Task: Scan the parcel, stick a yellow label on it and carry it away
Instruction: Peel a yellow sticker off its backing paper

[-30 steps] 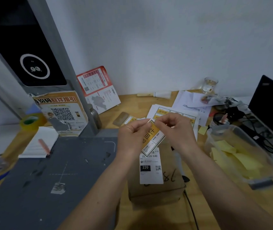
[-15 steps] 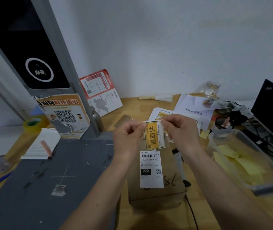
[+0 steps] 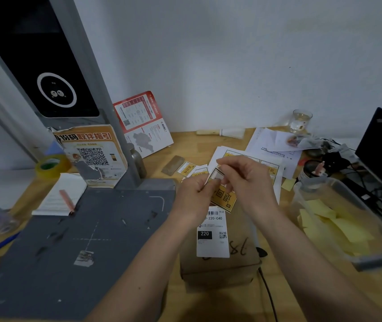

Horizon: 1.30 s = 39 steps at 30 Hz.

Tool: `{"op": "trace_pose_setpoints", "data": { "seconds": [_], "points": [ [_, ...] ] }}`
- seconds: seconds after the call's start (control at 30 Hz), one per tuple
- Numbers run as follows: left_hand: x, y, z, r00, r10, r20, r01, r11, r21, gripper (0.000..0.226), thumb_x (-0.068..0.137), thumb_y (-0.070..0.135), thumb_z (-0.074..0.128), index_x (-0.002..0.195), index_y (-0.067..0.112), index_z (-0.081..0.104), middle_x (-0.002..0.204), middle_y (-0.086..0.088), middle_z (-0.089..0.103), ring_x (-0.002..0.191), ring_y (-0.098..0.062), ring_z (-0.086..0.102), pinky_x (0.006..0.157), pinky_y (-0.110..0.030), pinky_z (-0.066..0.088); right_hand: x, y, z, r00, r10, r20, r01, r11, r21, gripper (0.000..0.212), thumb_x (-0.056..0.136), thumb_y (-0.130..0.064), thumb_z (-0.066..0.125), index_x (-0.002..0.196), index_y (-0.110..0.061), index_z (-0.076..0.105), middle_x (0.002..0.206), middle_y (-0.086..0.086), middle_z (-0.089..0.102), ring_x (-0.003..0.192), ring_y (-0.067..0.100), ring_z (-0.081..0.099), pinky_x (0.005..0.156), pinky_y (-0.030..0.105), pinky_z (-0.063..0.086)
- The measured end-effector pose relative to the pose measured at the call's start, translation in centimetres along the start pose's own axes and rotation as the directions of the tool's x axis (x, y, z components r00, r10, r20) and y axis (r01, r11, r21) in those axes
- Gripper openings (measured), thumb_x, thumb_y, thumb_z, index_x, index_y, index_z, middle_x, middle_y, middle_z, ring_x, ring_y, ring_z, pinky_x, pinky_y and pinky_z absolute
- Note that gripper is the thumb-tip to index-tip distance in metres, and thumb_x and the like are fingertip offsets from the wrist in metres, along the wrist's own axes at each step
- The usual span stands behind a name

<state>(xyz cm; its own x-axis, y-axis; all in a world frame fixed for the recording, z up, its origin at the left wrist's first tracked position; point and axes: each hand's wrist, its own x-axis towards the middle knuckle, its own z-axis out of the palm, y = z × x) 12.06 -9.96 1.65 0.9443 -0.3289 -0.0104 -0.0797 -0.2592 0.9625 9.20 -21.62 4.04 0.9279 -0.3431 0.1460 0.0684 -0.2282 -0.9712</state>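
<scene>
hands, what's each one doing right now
Left hand: pinching the yellow label's backing.
Right hand: fingers pinching the yellow label.

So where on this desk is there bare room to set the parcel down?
Mostly the grey scanner mat, bordered by the notepad and the parcel. A wood strip along the wall is also bare. Crowded right: label sheets, plastic bin, cables.

head view, down over desk [image 3: 185,145]
</scene>
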Motion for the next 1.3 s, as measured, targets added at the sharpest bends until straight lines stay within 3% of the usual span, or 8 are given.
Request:
{"op": "trace_pose_setpoints", "data": {
  "seconds": [0.17,0.37,0.53,0.63,0.83,1.0,1.2,1.3],
  "points": [
    [-0.5,0.5,0.0,0.997,0.071,-0.005,-0.071,0.997,0.043,0.032,0.098,0.030,0.048,0.084,0.013,0.071,0.084,-0.022,0.069,0.084,-0.043,0.064,0.076,-0.060,0.050,-0.2,-0.5,0.1,1.000,0.008,-0.027,-0.008,1.000,0.006,0.013,0.076,-0.018,0.075,0.069,-0.028,0.071,0.067,-0.005,0.070,0.060,0.007,0.059,0.058,0.023,0.049],
    [-0.8,0.6,0.0,0.997,0.079,-0.021,-0.078,0.996,0.031,0.030,0.096,0.032,0.050,0.078,0.017,0.068,0.084,-0.024,0.069,0.084,-0.046,0.063,0.079,-0.060,0.050,-0.4,-0.5,-0.2,1.000,0.018,-0.010,-0.018,1.000,0.022,0.015,0.080,-0.010,0.069,0.071,-0.022,0.071,0.065,0.003,0.066,0.048,0.004,0.050,0.055,0.020,0.046],
    [-0.7,0.6,-0.3,0.999,0.036,0.013,-0.037,0.997,0.065,0.033,0.097,0.032,0.049,0.082,0.012,0.071,0.088,-0.022,0.070,0.087,-0.042,0.064,0.080,-0.054,0.050,-0.6,-0.2,0.2,0.999,0.037,-0.011,-0.037,0.999,0.019,0.013,0.079,-0.010,0.071,0.070,-0.020,0.071,0.064,-0.003,0.066,0.046,0.000,0.051,0.054,0.017,0.044],
    [-0.8,0.5,-0.5,1.000,0.011,0.028,-0.014,0.997,0.082,0.032,0.098,0.027,0.048,0.087,0.008,0.071,0.089,-0.019,0.071,0.087,-0.036,0.066,0.078,-0.046,0.052,-0.7,0.0,0.3,0.998,0.059,-0.001,-0.059,0.998,0.010,0.010,0.080,-0.010,0.069,0.073,-0.017,0.072,0.059,-0.008,0.063,0.047,-0.001,0.052,0.055,0.015,0.043],
    [-1.1,0.7,-1.1,0.997,-0.047,0.061,0.040,0.991,0.124,0.027,0.098,0.022,0.048,0.089,0.013,0.073,0.093,-0.007,0.072,0.085,-0.018,0.067,0.060,-0.011,0.045,-0.9,0.1,0.2,0.997,0.077,0.024,-0.078,0.997,0.024,0.012,0.081,-0.012,0.070,0.069,-0.013,0.071,0.053,0.001,0.059,0.040,0.004,0.047,0.047,0.016,0.044],
    [-1.2,1.0,-1.5,0.989,-0.122,-0.086,0.117,0.991,-0.060,0.008,0.087,0.016,0.066,0.086,0.022,0.071,0.090,-0.003,0.073,0.081,-0.015,0.067,0.069,-0.023,0.051,-0.8,0.9,-0.2,0.993,0.112,0.042,-0.113,0.993,0.024,0.013,0.085,-0.011,0.066,0.072,-0.012,0.072,0.051,0.000,0.060,0.044,0.009,0.051,0.048,0.021,0.046],
    [-0.9,0.7,-1.7,0.974,-0.157,-0.164,0.130,0.978,-0.165,0.022,0.087,0.011,0.065,0.107,0.021,0.062,0.087,0.003,0.071,0.059,0.004,0.065,0.050,-0.010,0.047,-1.0,1.3,-0.3,0.976,0.176,0.130,-0.189,0.977,0.096,0.010,0.084,-0.006,0.066,0.076,-0.003,0.070,0.058,0.009,0.062,0.048,0.014,0.054,0.045,0.022,0.045],
    [-1.1,0.6,-1.3,0.975,-0.138,-0.176,0.120,0.987,-0.108,0.040,0.086,0.012,0.066,0.120,0.029,0.053,0.105,0.000,0.066,0.082,-0.005,0.066,0.065,-0.019,0.053,-0.9,1.4,-0.5,0.973,0.193,0.128,-0.210,0.967,0.143,0.011,0.084,-0.004,0.065,0.073,-0.002,0.067,0.057,0.008,0.061,0.047,0.015,0.054,0.042,0.021,0.044]
  ]
}}
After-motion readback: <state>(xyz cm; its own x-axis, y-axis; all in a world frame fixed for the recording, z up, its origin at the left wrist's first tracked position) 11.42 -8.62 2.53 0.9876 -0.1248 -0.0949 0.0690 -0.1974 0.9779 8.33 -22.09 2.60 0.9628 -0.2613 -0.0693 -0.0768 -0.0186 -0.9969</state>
